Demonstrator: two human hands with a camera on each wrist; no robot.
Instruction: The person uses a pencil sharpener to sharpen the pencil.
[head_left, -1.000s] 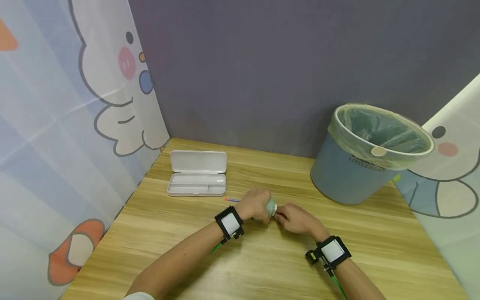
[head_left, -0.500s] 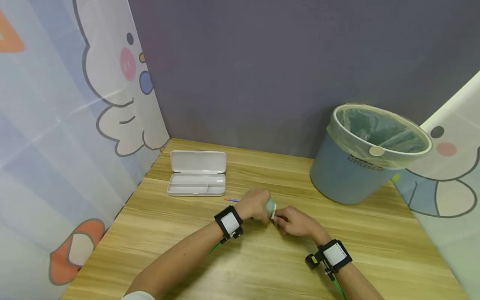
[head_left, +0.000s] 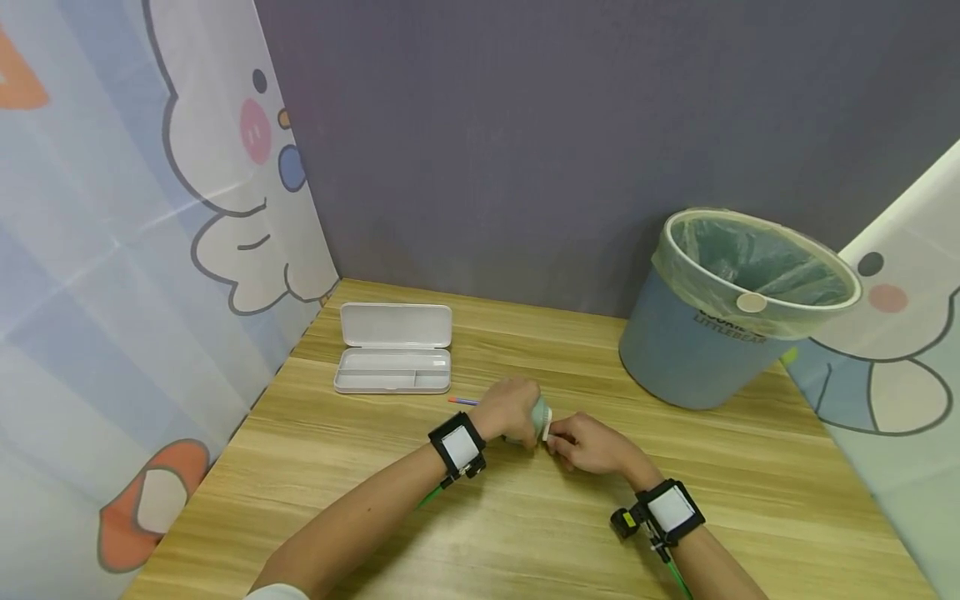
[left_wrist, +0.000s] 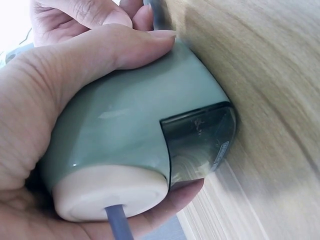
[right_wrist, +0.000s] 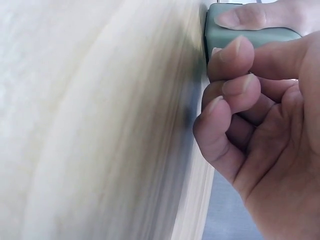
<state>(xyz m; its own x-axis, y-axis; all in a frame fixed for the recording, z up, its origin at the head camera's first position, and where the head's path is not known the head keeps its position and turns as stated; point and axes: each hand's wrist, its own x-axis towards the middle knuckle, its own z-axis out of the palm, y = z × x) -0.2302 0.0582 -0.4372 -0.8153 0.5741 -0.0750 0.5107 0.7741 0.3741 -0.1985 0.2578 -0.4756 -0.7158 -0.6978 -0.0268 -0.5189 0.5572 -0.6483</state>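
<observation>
My left hand (head_left: pixel 510 408) grips a green pencil sharpener (left_wrist: pixel 125 110) lying on its side against the wooden table, thumb across its top. A purple pencil (left_wrist: pixel 119 222) is stuck in the round cream end; in the head view its orange tip points left. A dark clear window (left_wrist: pixel 200 142) shows on the sharpener's side. At the opposite, white end my right hand (head_left: pixel 592 442) pinches the small crank with curled fingers. In the right wrist view those fingers (right_wrist: pixel 240 92) mostly hide the crank.
A white pencil case (head_left: pixel 393 327) lies with its lid up behind and left of the hands. At the back right stands a blue waste bin (head_left: pixel 682 350) with a clear liner. A grey wall (head_left: pixel 465 150) borders the table's (head_left: pixel 480 533) far edge.
My right hand has shifted and turned slightly at the sharpener's end, and the white crank part shows in a different position. The left hand, sharpener and pencil have hardly moved.
</observation>
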